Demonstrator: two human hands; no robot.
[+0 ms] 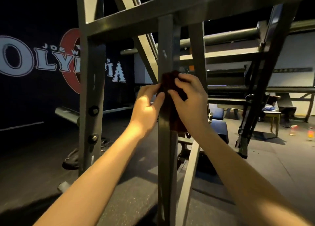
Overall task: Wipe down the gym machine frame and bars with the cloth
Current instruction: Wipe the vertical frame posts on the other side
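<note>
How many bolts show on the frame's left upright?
2. The upper bolt sits partway down the left upright; the lower bolt sits directly below it. Others may be hidden in shadow.

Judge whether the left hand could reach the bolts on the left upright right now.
Probably yes: nothing stands between the left hand and the bolts, though it holds the cloth on the middle post.

Counted: one left hand, one right hand, one dark red cloth, two bolts on one upright, one wall logo.
</note>
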